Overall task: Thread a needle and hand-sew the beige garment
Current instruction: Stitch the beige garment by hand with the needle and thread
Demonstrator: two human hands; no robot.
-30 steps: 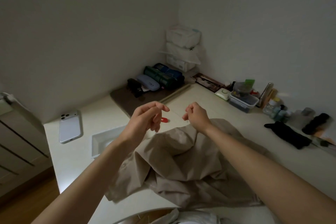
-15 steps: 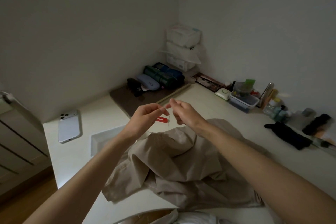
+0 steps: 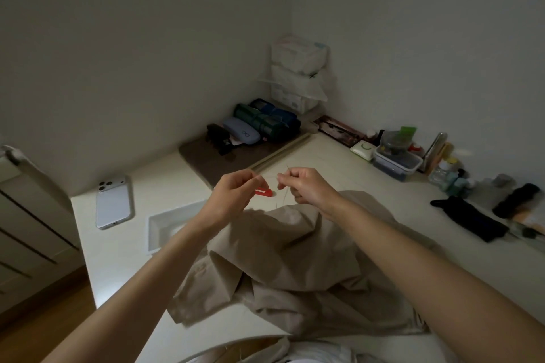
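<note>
My left hand point(image 3: 234, 197) and right hand point(image 3: 308, 186) each pinch the thread point(image 3: 272, 177) at their fingertips, just above the beige garment point(image 3: 295, 262) heaped on the table point(image 3: 124, 259). The stacked boxes point(image 3: 290, 97) carry print too blurred to read.

The beige garment point(image 3: 295, 268) in the lower middle is matt woven cloth, heavily creased, on a smooth, faintly shiny pale table point(image 3: 118, 259). At left the phone point(image 3: 113, 203) has a satiny back. The small red piece point(image 3: 263, 192) at centre looks like glossy plastic, and the floor point(image 3: 35, 327) at lower left is wood.
</note>
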